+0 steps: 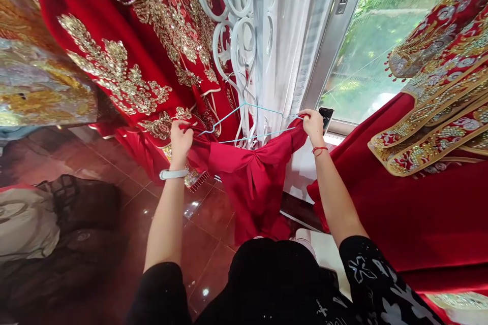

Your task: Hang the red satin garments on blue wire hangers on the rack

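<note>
Beside curly white scrollwork (242,43), thin hanger (263,107) by gathered red dress (253,170), left hand (181,143) and right hand (313,127) pinching its top corners, glossy tiles (209,259) leftward.

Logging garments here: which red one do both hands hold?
The plain red dress with the blue hanger; the left garments and right garments bear gold decoration.

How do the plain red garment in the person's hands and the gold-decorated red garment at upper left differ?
Decoration: the plain red garment has a gathered front; the gold-decorated red garment carries glittering motifs.
Support: the plain one is held between the left hand and right hand; the gold-decorated one drapes at upper left.
Both are red.
</note>
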{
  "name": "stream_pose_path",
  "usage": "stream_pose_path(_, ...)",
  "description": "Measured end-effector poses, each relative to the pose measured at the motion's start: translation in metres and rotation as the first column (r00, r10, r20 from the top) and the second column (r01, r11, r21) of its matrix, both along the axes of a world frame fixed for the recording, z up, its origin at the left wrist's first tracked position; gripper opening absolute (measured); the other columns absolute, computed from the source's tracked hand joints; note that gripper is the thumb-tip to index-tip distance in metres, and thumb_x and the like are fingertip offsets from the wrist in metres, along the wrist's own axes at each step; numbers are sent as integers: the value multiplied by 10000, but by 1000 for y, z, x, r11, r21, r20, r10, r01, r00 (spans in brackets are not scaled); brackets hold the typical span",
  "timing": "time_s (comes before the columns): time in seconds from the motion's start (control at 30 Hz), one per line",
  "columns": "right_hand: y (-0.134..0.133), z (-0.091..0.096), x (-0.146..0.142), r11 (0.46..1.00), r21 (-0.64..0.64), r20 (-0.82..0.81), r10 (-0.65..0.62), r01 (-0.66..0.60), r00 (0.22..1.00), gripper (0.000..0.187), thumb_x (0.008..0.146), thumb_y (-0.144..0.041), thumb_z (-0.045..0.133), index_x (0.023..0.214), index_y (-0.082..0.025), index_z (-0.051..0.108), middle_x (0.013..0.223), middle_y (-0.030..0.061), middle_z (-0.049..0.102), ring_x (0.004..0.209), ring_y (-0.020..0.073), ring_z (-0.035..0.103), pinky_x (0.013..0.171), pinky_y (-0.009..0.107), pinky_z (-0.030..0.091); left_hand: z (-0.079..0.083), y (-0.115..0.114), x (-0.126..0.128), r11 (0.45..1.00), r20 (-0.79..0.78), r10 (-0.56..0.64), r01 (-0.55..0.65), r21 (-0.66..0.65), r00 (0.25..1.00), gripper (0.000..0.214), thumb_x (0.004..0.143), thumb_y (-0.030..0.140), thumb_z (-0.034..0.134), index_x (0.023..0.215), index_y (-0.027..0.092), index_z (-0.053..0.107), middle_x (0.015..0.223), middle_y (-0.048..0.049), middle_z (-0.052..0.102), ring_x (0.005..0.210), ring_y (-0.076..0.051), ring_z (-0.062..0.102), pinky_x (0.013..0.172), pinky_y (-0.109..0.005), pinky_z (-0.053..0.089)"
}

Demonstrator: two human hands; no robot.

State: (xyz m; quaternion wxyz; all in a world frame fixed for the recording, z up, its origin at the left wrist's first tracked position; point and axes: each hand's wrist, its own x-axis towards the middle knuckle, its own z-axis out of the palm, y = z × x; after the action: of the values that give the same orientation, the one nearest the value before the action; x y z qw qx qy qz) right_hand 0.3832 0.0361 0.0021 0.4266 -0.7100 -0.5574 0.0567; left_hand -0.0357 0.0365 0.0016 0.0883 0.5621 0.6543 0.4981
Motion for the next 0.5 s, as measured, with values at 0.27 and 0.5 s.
stream_pose_path(0.27, -25, -56, 7, 991, 136, -272, 28, 9, 962, 401, 763, -185, 425, 946, -117, 775, 1000, 135, 784, 945, 252, 685, 907, 373, 513, -42, -27, 14, 982, 228, 74, -110, 151, 971, 416, 706, 87, 416, 1074, 161, 594, 1073, -110, 674, 1003, -190, 672, 935, -329, 551)
stream_pose_path(0.5, -48, -96, 3, 996, 3, -40, -85, 85, 996, 389, 851, -230, 395, 897, -129, 768, 860, 144, 728, 882, 253, 589, 868, 366, 464, -71, -63, 30, 987, 221, 66, -96, 130, 973, 308, 771, 160, 476, 1018, 156, 658, 1052, -122, 727, 1006, -231, 690, 993, -409, 534)
